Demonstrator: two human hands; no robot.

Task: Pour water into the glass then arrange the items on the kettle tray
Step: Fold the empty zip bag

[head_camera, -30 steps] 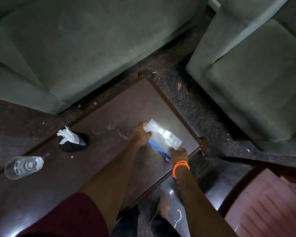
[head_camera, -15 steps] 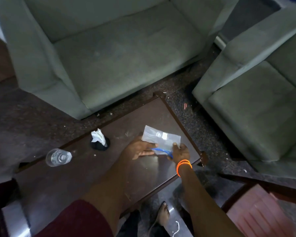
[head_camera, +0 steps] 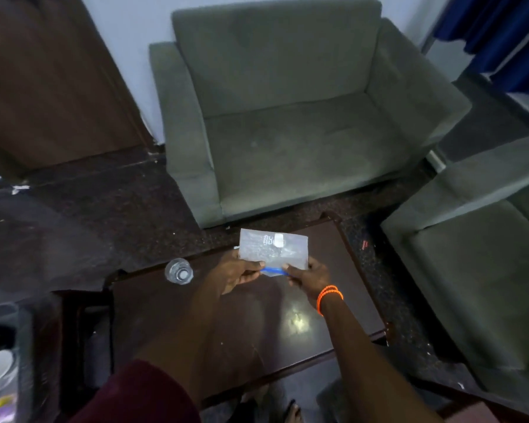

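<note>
Both hands pinch a clear plastic bag above the desk: left hand and right hand at its blue strip. Beyond, the glass stands near the desk's edge, where a careless sweep could likely topple it.

One glass, one plastic bag, two armchairs.

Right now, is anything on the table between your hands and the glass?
Nothing visible stands in the way. The glass sits on the dark table, left of the left hand, with bare tabletop between them. But both the left and the right hand are busy pinching the clear plastic pouch.
</note>
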